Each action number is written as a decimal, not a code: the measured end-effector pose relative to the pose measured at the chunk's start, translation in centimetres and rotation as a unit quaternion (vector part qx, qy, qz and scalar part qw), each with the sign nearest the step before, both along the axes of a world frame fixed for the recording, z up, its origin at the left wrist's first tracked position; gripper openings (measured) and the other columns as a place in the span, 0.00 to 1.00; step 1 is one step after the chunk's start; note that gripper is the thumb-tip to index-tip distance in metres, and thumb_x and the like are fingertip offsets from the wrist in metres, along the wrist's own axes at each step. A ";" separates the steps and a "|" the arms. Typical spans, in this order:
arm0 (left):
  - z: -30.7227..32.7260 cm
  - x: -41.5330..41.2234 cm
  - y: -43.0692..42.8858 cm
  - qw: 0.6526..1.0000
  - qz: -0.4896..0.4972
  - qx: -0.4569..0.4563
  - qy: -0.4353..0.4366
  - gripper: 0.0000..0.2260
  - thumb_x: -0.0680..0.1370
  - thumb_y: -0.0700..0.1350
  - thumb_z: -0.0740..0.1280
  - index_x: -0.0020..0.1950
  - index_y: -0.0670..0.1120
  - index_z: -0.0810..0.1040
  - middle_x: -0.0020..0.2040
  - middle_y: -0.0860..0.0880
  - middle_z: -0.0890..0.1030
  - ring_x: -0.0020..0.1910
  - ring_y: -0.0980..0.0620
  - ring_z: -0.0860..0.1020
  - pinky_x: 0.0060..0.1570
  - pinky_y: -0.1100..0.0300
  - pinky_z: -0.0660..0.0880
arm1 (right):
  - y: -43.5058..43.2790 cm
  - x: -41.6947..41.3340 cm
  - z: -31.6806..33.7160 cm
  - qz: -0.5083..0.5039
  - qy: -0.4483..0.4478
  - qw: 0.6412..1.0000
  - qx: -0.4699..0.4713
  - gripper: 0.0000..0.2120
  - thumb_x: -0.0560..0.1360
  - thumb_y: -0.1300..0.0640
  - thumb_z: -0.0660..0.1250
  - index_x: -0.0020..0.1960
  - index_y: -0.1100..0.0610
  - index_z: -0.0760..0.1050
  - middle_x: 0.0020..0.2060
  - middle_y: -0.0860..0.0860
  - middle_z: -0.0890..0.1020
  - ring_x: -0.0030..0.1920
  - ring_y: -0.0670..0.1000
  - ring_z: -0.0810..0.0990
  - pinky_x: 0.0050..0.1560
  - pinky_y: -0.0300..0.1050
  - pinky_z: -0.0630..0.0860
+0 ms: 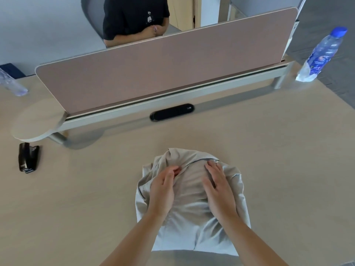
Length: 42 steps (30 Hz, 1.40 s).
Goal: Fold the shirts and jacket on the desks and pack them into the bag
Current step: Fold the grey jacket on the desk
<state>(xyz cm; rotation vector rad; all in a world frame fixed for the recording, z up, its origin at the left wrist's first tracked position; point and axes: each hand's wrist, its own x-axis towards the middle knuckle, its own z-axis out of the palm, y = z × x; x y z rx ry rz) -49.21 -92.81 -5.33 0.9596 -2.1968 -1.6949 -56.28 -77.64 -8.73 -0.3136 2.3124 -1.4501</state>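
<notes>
— Starts with the pale wood table [269, 150], walled off along its far edge by a pink divider [163, 73].
— Then, at the middle of the near edge, a beige garment [192, 200], half folded; cannot tell shirt from jacket.
— Pinches a pleat near the collar with the left hand [163, 191], fingers curled onto the cloth, probably to tuck that end in.
— And presses flat with the right hand [220, 189], fingers straight and spread, likely to stop the bundle sliding or springing open.
— No sign of the bag in view.
— Smaller now: at the far right corner, a water bottle [322, 52], blue cap, blue label, print too blurred to read.
— Lastly a black stapler [28, 157] by the left edge; no readable marking.
</notes>
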 end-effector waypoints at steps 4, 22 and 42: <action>2.1 0.5 0.4 0.995 -0.070 -0.059 -0.030 0.12 0.82 0.42 0.60 0.60 0.52 0.80 0.53 0.62 0.80 0.54 0.70 0.75 0.52 0.78 0.66 | 0.7 -0.9 2.2 -0.026 -0.084 0.993 -0.075 0.16 0.83 0.52 0.60 0.70 0.44 0.73 0.72 0.37 0.70 0.74 0.37 0.63 0.75 0.37 0.57; -2.1 0.4 1.0 0.996 -0.043 -0.082 0.020 0.25 0.77 0.57 0.58 0.73 0.51 0.73 0.68 0.63 0.75 0.69 0.69 0.68 0.68 0.73 0.62 | -0.6 0.5 -0.6 -0.026 0.062 0.997 0.032 0.33 0.75 0.34 0.49 0.75 0.46 0.68 0.76 0.36 0.62 0.76 0.33 0.51 0.79 0.43 0.50; 5.1 3.8 -0.6 0.998 0.049 0.021 -0.014 0.11 0.80 0.47 0.62 0.55 0.60 0.80 0.54 0.60 0.81 0.56 0.60 0.78 0.54 0.67 0.70 | -1.1 2.3 5.2 0.114 0.056 0.988 0.092 0.21 0.85 0.45 0.52 0.75 0.46 0.68 0.74 0.36 0.61 0.78 0.39 0.47 0.79 0.47 0.41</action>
